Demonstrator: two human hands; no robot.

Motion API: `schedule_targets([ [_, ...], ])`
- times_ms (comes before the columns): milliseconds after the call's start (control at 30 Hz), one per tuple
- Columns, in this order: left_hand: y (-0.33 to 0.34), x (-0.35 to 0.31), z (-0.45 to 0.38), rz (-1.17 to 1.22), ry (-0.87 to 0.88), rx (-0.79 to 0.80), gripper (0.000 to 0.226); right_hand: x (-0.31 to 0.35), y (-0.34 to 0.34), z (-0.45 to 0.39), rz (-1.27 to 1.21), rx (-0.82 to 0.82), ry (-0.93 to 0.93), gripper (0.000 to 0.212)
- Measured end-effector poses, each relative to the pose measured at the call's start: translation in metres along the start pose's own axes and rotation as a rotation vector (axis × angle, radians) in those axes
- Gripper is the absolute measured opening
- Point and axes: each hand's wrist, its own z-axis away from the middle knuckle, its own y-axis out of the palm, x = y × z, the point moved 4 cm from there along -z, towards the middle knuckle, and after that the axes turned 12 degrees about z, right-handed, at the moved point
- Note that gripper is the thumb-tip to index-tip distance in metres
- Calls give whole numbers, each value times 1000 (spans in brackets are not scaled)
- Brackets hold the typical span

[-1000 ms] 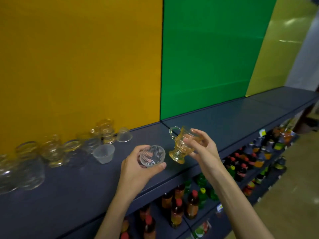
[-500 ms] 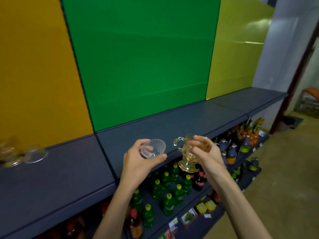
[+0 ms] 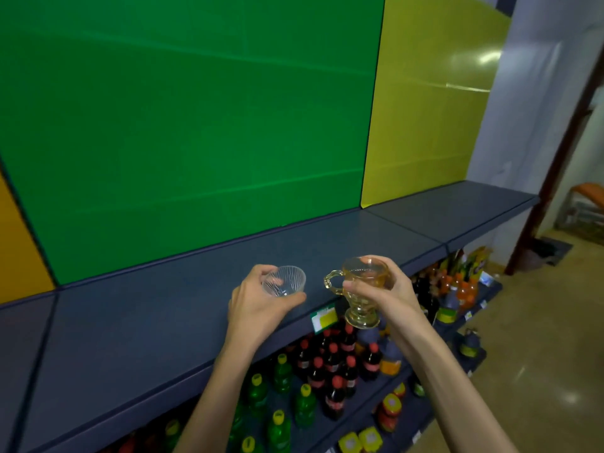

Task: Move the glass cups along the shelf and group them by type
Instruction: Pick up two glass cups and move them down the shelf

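Observation:
My left hand (image 3: 258, 302) grips a small clear ribbed glass cup (image 3: 285, 281), tilted so its mouth faces me, just above the dark blue shelf (image 3: 137, 325). My right hand (image 3: 389, 292) holds an amber footed glass cup with a handle (image 3: 361, 291) upright, out past the shelf's front edge; the handle points left. The two cups are apart, side by side. The stretch of shelf in front of the green panel carries no glasses in view.
Green (image 3: 196, 125) and yellow (image 3: 431, 103) back panels rise behind the shelf. Below it, lower shelves hold several soda bottles (image 3: 330, 371) and jars (image 3: 389, 410). A price tag (image 3: 324, 318) hangs on the shelf edge. A tiled floor and a doorway lie to the right.
The view has swung right along the shelf; the group of glasses at the left has gone out of sight. Both hands have carried their cups rightward, now facing the green panel.

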Motion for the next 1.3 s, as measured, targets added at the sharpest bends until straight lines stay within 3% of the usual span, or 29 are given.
schedule_targets([
  [300, 89, 8, -105, -147, -116, -28, 64, -25, -16, -172, 239, 156, -45, 52],
  [567, 138, 0, -165, -302, -137, -76, 62, -62, -20, -281, 199, 138, 5, 50],
  [800, 171, 8, -204, -358, -258, -190, 61, -88, -25, -373, 191, 214, 28, 56],
  [1100, 205, 10, -234, -393, -294, -375, 73, -100, -29, -455, 246, 337, 8, 65],
  [1300, 210, 9, -240, -432, -280, -389, 75, -105, -26, -478, 275, 412, -22, 68],
])
